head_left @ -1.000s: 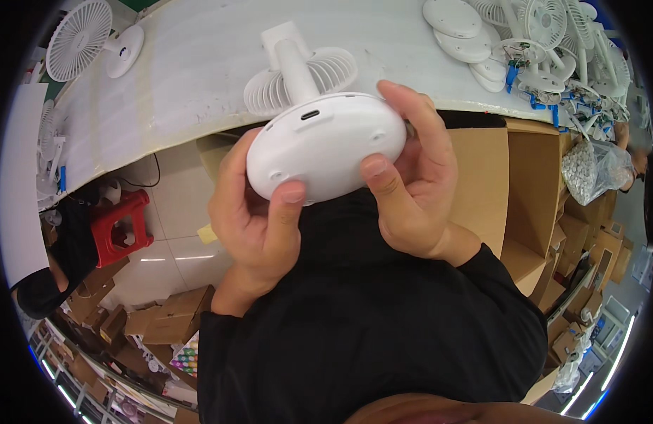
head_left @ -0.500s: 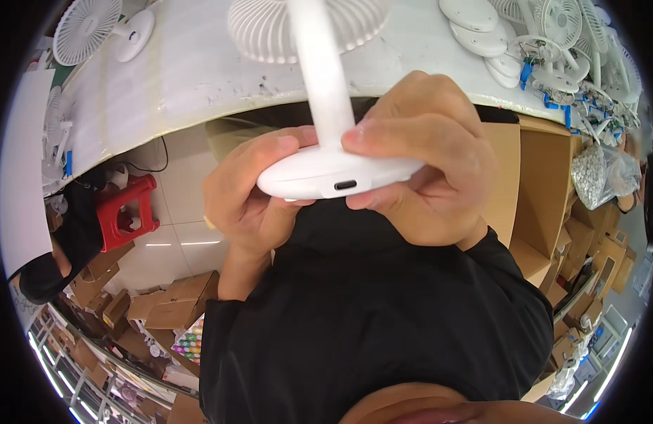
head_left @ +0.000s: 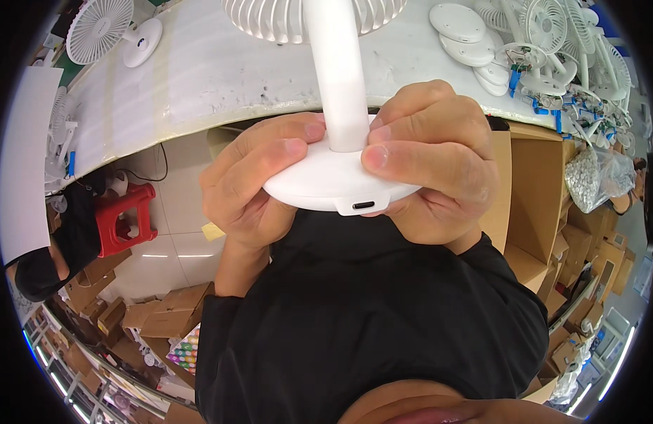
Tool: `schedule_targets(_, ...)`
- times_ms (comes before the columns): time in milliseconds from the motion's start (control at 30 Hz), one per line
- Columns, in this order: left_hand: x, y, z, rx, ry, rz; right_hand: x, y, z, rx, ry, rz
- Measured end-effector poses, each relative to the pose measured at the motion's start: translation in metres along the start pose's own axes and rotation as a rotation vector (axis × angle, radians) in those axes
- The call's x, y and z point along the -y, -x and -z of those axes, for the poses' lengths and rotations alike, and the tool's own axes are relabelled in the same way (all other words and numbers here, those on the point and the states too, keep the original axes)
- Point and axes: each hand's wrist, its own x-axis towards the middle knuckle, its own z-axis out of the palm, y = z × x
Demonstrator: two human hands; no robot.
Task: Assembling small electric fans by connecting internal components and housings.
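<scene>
Between both hands is a white desk fan (head_left: 338, 78), its round base toward me and its ribbed head away over the table. A dark oblong port shows in the near rim of the base. My left hand (head_left: 256, 177) grips the base's left side, two fingers on top and the thumb hidden beneath. On the right side my right hand (head_left: 436, 162) closes around the base, its fingertips beside the foot of the stem and its lower fingers under the rim. The top of the fan head is cut off by the picture's edge.
The white table (head_left: 199, 92) spans the far side. Another white fan (head_left: 104, 32) stands at far left. Round white bases (head_left: 459, 32) and several fan parts with blue pieces lie at far right. Around me are a red stool (head_left: 125, 219), a cardboard box (head_left: 535, 205) and a bag of small parts (head_left: 588, 180).
The fan's base has tilted so that more of its top face shows. My left fingers have come further over the top, and the stem has shifted slightly right.
</scene>
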Motion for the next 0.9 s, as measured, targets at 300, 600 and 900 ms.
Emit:
schedule_targets(300, 0.000, -0.005, -0.008, -0.096, 0.106, 0.031, 0.002, -0.002, -0.011, -0.139, -0.018, -0.052)
schedule_targets(600, 0.064, -0.006, 0.020, -0.183, 0.132, 0.455, -0.097, -0.040, 0.016, -0.182, 0.108, -0.282)
schedule_targets(900, 0.132, 0.001, 0.042, -0.287, 0.013, 0.549, -0.342, -0.128, 0.138, -0.054, 1.108, -1.070)
